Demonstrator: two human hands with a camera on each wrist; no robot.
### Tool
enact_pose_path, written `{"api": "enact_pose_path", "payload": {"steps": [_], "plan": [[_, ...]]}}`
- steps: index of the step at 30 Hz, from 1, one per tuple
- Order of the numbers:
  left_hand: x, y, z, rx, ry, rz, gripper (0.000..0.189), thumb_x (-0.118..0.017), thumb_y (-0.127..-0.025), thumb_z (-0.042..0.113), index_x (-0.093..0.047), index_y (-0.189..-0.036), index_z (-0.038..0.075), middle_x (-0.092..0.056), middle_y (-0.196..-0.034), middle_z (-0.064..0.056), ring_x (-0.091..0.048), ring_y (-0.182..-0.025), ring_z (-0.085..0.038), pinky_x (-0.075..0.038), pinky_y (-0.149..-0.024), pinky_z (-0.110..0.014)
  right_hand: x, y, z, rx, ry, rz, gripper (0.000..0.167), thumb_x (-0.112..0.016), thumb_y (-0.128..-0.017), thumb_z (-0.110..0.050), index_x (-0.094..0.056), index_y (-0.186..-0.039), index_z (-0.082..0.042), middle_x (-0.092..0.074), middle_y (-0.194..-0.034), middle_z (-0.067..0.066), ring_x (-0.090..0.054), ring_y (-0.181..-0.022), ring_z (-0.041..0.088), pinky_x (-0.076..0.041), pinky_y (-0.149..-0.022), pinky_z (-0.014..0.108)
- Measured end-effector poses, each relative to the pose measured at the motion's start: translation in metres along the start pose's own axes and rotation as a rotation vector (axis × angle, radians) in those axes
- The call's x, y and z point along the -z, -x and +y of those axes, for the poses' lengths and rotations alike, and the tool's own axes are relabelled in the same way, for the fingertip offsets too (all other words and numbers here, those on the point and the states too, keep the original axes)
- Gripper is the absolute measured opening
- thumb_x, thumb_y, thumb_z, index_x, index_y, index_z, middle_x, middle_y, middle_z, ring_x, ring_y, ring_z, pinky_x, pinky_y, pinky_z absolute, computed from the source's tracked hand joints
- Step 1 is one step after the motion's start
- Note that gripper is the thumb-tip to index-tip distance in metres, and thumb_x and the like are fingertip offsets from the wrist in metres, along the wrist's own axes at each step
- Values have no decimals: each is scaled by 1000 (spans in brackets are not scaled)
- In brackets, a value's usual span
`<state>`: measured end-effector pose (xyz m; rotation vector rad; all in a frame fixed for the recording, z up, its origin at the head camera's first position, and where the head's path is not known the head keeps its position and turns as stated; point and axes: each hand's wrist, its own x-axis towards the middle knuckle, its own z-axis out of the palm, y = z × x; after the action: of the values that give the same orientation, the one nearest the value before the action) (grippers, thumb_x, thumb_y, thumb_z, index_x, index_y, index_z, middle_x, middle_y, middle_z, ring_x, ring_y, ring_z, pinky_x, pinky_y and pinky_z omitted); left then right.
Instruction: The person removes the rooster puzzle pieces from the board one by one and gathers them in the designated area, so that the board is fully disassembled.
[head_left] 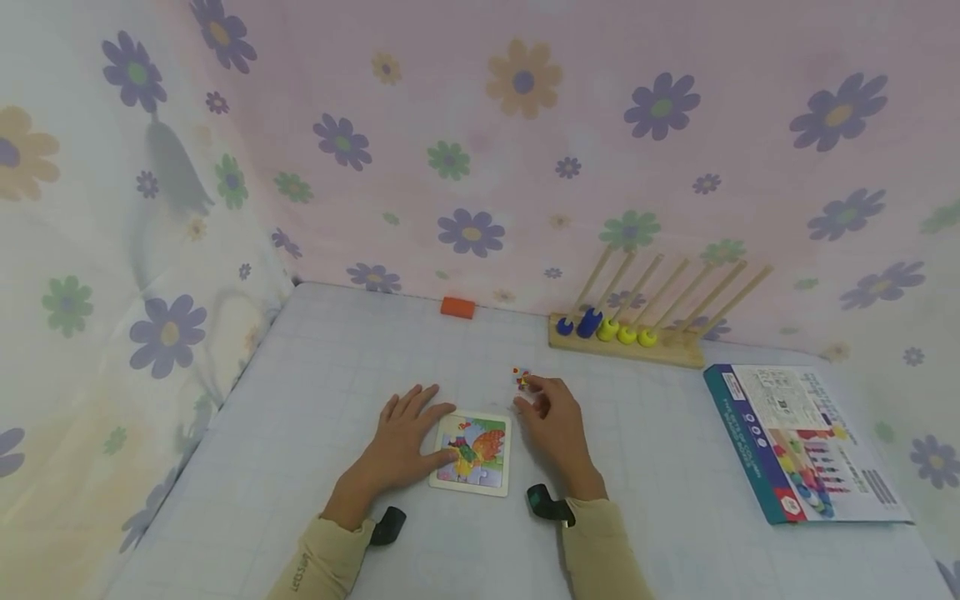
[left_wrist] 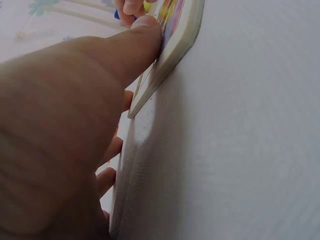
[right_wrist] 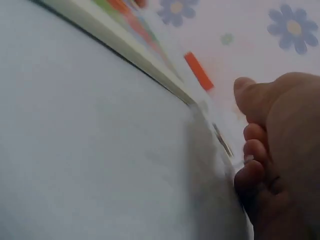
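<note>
A small jigsaw puzzle in a pale square tray lies on the table, its pieces showing an orange-winged figure. My left hand is spread flat at the tray's left side, and its thumb rests on the puzzle. Beyond the tray's upper right corner is a loose puzzle piece with red and yellow marks. Over that piece is my right hand, fingers bent and index fingertip at its edge. In the right wrist view the thumb stands apart from the fingers, with no piece visible between them.
An orange block lies by the back cloth. Behind to the right stands a wooden peg rack with blue and yellow beads. A printed box is on the right side. Flowered cloth hangs around the table.
</note>
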<state>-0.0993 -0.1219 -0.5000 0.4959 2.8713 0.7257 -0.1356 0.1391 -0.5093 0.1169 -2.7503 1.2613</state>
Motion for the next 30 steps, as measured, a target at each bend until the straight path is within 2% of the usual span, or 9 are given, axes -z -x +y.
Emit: {"api": "enact_pose_path", "payload": {"steps": [2, 5, 9, 17, 25, 30], "plan": [[-1, 0, 0, 0, -6, -8, 70, -76, -87, 50, -53, -147, 25, -31, -168, -8, -19, -158, -36, -12, -127, -63, -3, 10, -6, 53, -6, -29, 29, -77, -92, -18, -71, -120, -11, -66, -101, 1, -52, -78, 10, -45, -67, 19], [-2, -1, -1, 3, -14, -15, 70, -76, -87, 52, -52, -148, 26, -30, -168, -8, -18, -158, -35, -11, -127, -63, -7, 21, -17, 127, 11, -121, 22, -79, -90, -20, -75, -111, -11, -65, -92, -2, -51, -73, 7, -45, -63, 19], [-1, -2, -2, 6, -12, -25, 71, -75, -88, 53, -51, -149, 27, -29, -169, -7, -17, -159, -35, -10, -127, -63, -9, 27, -31, 168, 82, -218, 22, -81, -89, -22, -77, -106, -10, -66, -89, -4, -51, -73, 4, -46, -64, 18], [0, -1, -1, 19, 0, -35, 71, -76, -87, 52, -52, -148, 26, -29, -168, -8, -17, -158, -36, -9, -127, -64, -9, 27, -49, 130, 200, -309, 28, -78, -90, -25, -78, -110, -6, -62, -86, -3, -49, -71, 7, -42, -63, 19], [0, -2, 0, 24, 5, -31, 70, -76, -87, 52, -52, -148, 26, -30, -168, -8, -18, -158, -35, -10, -127, -64, -7, 26, -56, 108, 231, -315, 28, -80, -89, -26, -78, -110, -8, -64, -88, -2, -49, -72, 8, -42, -64, 20], [3, 0, 2, 13, 23, -3, 69, -80, -85, 48, -55, -145, 24, -34, -166, -10, -21, -157, -37, -12, -126, -65, -6, 23, -59, 104, 240, -337, 31, -82, -86, -28, -77, -111, -10, -65, -90, -3, -50, -74, 9, -44, -66, 22]]}}
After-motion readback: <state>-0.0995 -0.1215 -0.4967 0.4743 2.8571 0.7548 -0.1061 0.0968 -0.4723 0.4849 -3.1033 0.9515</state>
